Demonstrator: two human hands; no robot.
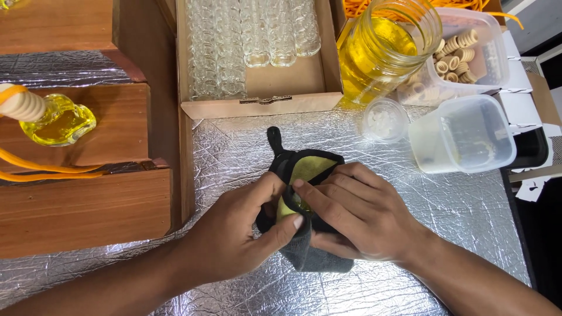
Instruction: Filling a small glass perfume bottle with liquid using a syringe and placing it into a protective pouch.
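We see a dark grey soft cloth [310, 257] with a yellow inner side, a crinkled silver foil tabletop [468, 210], a clear glass jar of yellow liquid [380, 50], brown wooden blocks [88, 210] and orange cords [41, 167].

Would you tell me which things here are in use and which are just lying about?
In use: left hand, right hand, dark cloth, yellow item wrapped in it.
Lying about: jar of yellow liquid, box of glass vials, plastic tubs.
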